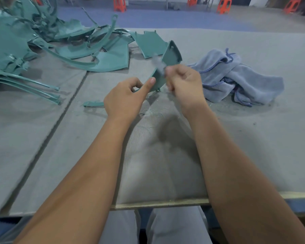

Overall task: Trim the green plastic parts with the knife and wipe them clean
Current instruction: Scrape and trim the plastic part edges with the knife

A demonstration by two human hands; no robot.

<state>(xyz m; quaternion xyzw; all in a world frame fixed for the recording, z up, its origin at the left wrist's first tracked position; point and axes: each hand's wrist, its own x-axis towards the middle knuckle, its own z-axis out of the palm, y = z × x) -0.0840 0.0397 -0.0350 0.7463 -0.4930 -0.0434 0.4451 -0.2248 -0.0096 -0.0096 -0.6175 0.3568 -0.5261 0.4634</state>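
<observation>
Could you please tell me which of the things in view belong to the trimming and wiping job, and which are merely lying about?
In the job:
- angular green plastic part, held by the left hand
- blurred grey knife gripped in the right hand
- crumpled blue-grey cloth
- heap of green plastic parts

Lying about:
- orange plastic stools on the floor beyond
- small curved green offcut

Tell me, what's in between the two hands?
In the head view, a green plastic part runs between the left hand and the right hand. The left pinches its lower end; the right holds a blurred blade, probably the knife, against it.
</observation>
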